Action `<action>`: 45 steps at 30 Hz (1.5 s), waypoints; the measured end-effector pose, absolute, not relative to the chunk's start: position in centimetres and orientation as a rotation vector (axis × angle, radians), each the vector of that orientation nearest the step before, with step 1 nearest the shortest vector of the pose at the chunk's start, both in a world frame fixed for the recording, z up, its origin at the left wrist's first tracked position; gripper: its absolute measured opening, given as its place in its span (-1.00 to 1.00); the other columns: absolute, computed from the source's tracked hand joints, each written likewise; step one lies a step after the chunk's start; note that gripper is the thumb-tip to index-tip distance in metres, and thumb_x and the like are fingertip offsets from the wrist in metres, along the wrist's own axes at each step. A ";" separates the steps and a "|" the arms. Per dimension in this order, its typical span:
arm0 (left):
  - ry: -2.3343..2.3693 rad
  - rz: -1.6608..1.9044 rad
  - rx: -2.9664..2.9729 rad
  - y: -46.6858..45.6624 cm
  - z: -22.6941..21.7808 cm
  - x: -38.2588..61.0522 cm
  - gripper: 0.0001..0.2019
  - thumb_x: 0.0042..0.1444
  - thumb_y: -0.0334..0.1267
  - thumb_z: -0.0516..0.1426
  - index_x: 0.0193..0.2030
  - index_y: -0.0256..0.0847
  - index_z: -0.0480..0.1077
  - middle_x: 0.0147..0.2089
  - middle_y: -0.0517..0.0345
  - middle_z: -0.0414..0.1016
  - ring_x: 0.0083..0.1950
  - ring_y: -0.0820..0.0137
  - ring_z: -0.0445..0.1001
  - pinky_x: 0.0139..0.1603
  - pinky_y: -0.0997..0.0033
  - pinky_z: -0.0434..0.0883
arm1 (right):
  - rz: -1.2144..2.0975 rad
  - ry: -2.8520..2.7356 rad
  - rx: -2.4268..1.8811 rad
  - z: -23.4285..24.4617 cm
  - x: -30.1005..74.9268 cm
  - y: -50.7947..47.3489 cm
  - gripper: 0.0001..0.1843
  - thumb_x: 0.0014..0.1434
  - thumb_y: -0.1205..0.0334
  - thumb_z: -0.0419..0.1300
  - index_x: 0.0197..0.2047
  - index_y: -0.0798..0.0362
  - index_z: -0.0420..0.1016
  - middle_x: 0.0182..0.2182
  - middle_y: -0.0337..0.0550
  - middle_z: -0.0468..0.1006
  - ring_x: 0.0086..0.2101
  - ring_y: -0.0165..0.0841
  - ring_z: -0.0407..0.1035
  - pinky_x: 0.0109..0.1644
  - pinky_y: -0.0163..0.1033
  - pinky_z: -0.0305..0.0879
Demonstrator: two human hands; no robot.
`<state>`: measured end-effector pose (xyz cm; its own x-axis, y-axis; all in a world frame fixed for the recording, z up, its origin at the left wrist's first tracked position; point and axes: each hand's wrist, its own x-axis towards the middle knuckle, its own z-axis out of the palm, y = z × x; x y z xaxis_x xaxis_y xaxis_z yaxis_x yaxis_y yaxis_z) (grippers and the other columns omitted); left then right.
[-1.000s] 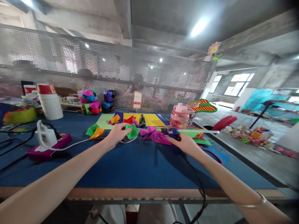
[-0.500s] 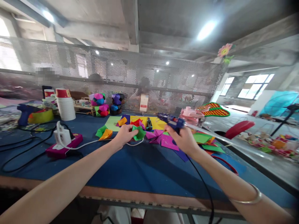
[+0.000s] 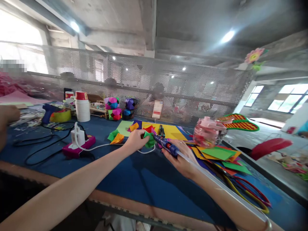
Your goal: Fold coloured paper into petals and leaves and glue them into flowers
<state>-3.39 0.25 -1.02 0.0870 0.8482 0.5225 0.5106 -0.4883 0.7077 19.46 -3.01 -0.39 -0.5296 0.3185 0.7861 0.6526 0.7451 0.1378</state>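
My left hand [image 3: 136,140] is closed on a green folded paper piece [image 3: 149,140] just above the blue table [image 3: 125,179]. My right hand [image 3: 181,157] grips a blue glue gun [image 3: 165,144] with a long clear glue stick [image 3: 216,183] trailing back over my forearm. The gun's nozzle points at the green piece and is at or nearly touching it. Orange and green folded pieces [image 3: 115,137] lie just left of my left hand, and more folded pieces [image 3: 141,127] rest on coloured sheets behind.
A pink power strip with a white plug [image 3: 78,144] and black cables lie at left. Stacked paper cups [image 3: 82,106], paper balls [image 3: 117,109], a pink jar [image 3: 206,136] and loose coloured sheets [image 3: 216,154] stand around. A perforated metal screen [image 3: 149,83] backs the table. Another person's hand [image 3: 7,115] shows at far left.
My right hand lifted the glue gun from the table, then brought it down and left so its nozzle meets the green piece. My left hand kept hold of the piece. The camera turned left.
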 end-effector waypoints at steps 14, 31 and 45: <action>1.357 1.337 2.126 -0.4 -0.7 -3.0 -0.83 -0.01 -0.30 0.08 -0.59 -0.25 0.28 -0.62 0.29 0.23 -0.55 0.51 0.19 -0.53 0.52 0.06 | -0.571 -2.147 -0.759 -0.8 19.7 -2.9 -0.72 0.29 0.06 0.08 -0.08 0.06 0.44 -0.25 -0.01 0.61 -0.23 -0.17 0.51 -0.11 -0.09 0.39; 1.370 1.323 2.159 -0.4 -0.7 -3.0 -0.76 -0.02 -0.29 0.08 -0.63 -0.22 0.12 -0.61 0.30 0.16 -0.54 0.53 0.14 -0.51 0.49 0.02 | -0.615 -2.117 -0.742 -1.4 20.0 -2.6 -0.64 0.28 0.02 0.09 -0.02 0.09 0.44 -0.24 0.03 0.63 -0.23 -0.13 0.53 -0.10 -0.02 0.43; 1.354 1.323 2.120 -0.6 -0.4 -3.0 -0.78 -0.01 -0.28 0.09 -0.62 -0.23 0.19 -0.64 0.30 0.17 -0.56 0.52 0.16 -0.54 0.52 0.02 | -0.657 -2.120 -0.729 -1.0 20.0 -3.0 -0.68 0.29 0.05 0.08 -0.07 0.10 0.47 -0.26 0.01 0.64 -0.26 -0.15 0.53 -0.12 -0.06 0.42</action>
